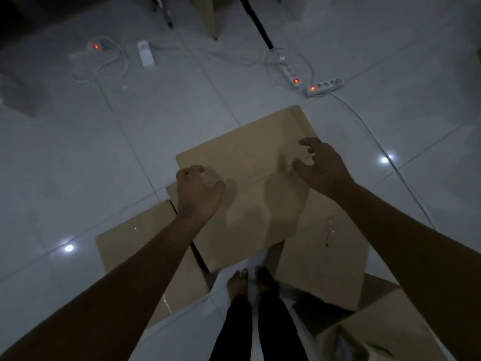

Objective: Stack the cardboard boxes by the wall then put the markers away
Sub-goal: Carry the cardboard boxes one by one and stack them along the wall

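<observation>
Several flattened cardboard boxes lie on the tiled floor in front of my bare feet [250,280]. The top cardboard sheet [250,157] is the largest, with one sheet [135,246] under it on the left and another [328,256] on the right. My left hand [197,191] hovers at the top sheet's left edge with curled fingers, gripping nothing that I can see. Over the sheet's right part, my right hand [320,168] has its fingers spread and loosely bent. Both hands cast shadows on the cardboard. No markers are in view.
An open cardboard box [369,332] stands at the lower right beside my legs. Two white power strips [325,86] with red lights and loose cables [369,131] lie on the floor beyond the sheets. A white adapter [145,53] and furniture legs [210,16] sit farther back.
</observation>
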